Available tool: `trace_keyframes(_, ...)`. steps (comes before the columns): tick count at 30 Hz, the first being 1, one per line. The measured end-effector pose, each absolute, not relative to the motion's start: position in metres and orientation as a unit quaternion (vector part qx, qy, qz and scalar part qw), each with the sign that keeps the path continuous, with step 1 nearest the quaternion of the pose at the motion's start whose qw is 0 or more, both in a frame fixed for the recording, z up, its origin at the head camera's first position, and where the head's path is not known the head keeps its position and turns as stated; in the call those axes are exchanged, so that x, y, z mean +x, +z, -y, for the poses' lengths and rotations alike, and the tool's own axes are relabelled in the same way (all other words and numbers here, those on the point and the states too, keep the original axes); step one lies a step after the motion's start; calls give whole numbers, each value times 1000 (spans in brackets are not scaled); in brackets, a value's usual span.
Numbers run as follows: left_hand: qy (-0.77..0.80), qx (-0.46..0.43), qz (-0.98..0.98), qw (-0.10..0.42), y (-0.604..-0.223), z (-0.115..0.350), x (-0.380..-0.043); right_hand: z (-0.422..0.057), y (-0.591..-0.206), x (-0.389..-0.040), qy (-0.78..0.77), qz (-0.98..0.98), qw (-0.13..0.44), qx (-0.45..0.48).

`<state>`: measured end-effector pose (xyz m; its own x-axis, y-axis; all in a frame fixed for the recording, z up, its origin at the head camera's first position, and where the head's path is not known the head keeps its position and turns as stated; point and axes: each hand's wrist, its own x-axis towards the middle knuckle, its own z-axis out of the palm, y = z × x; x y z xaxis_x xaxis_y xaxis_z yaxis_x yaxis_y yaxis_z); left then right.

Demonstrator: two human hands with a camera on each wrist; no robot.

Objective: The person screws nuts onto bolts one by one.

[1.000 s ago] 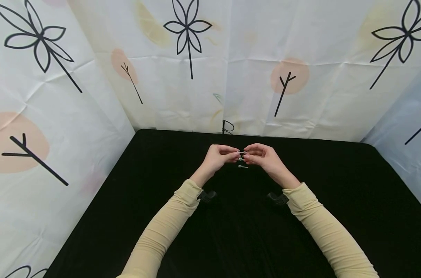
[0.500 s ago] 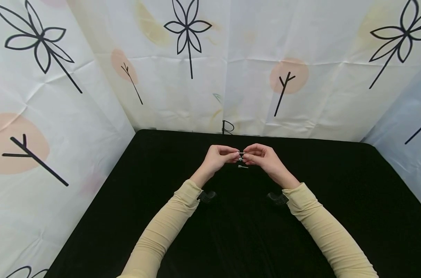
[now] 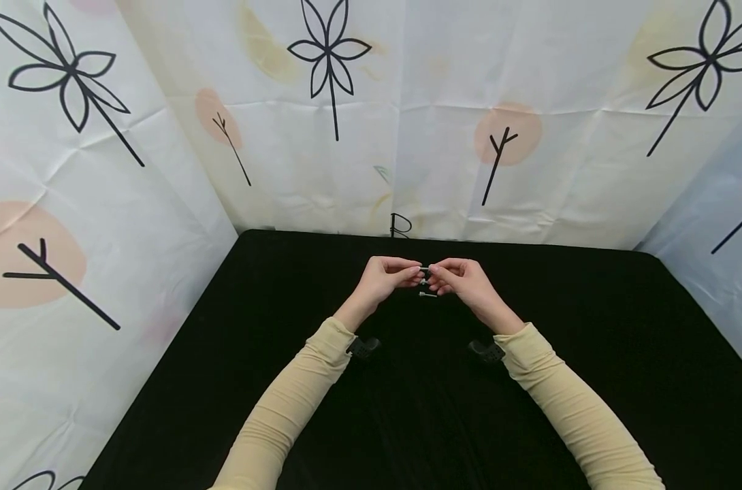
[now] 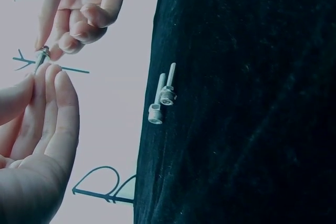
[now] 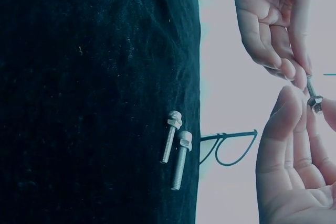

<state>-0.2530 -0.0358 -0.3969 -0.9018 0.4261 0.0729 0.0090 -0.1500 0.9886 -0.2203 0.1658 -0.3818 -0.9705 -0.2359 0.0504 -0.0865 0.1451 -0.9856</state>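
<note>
Both hands meet over the far part of the black cloth in the head view. My left hand [image 3: 380, 279] pinches one end of a metal bolt [image 5: 311, 85] between thumb and fingers. A hex nut [image 5: 315, 101] sits around the bolt near its other end. Close on that nut are the thumb and index finger of my right hand [image 3: 469, 286], pinching it. The left fingertips hide the bolt's far end. Below the hands lie two more bolts, a first bolt [image 5: 169, 139] and a second bolt [image 5: 180, 161], side by side, each with a nut against its head.
A black cloth [image 3: 408, 408] covers the table. Pale printed fabric [image 3: 438, 82] hangs behind it and at both sides. Black wrist cameras [image 3: 365, 347] stick out inward from the cuffs of the yellow sleeves.
My right hand has shifted slightly down and its fingers have changed their hold around the nut end. The left hand stays almost still with the bolt.
</note>
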Motion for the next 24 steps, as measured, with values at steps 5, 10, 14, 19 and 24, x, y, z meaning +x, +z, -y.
trace_keyframes(5,747,163,-628,145,-395,35,-253,-167,-380,-219,-659,-741,64,-111)
trace_keyframes(10,754,160,-617,155,-394,35,-252,-170,-381,-218,-680,-719,63,-130)
trace_keyframes(14,761,166,-607,158,-393,35,-252,-170,-382,-221,-672,-728,62,-125)
trace_keyframes(19,762,164,-606,160,-392,36,-253,-168,-380,-222,-654,-745,74,-103)
trace_keyframes(24,762,158,-607,161,-393,36,-252,-170,-380,-221,-688,-713,77,-112)
